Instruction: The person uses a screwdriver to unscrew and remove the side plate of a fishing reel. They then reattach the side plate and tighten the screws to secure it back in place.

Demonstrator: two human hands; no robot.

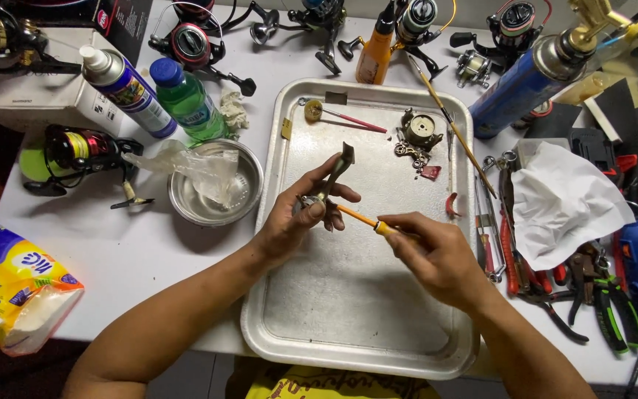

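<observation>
White tabletop [112, 251] is carrying a rectangular dull-metal tray [348, 325] with rounded corners, sitting nearest the person. Over the tray's middle, the left hand [293, 222] is gripping a small grey metal reel part [328, 188] with an upright arm, while the right hand [437, 255], at three o'clock from it, is pinching a thin orange-handled screwdriver [363, 220] whose tip is touching that part. At twelve o'clock on the tray, a small round geared mechanism [419, 133] is lying. At nine o'clock, a round steel bowl [249, 203] is holding crumpled clear plastic. Farther off, a green plastic bottle [186, 100] and a blue spray can [526, 85] are lying among fishing reels.
</observation>
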